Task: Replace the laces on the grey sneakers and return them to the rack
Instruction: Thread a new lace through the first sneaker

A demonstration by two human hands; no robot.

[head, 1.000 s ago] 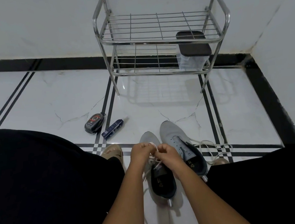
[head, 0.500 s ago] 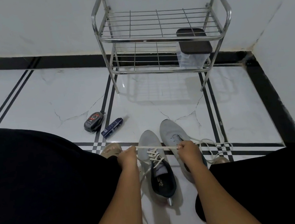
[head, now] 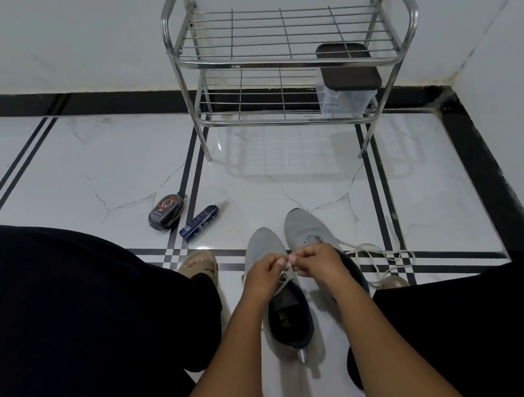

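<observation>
**Lace pinched by both hands over left-side sneaker**

The white lace (head: 284, 272) is pinched between the left hand (head: 263, 275) and right hand (head: 319, 265), fingertips nearly meeting. The grey sneaker being laced (head: 280, 297) lies directly under both hands, toe pointing away. The second grey sneaker (head: 306, 229) sits just beyond and under the right hand, partly hidden. A loose lace (head: 378, 255) is strewn on the floor (head: 55, 176) right of the right hand. The metal rack (head: 290, 61) stands well beyond both hands.
</observation>
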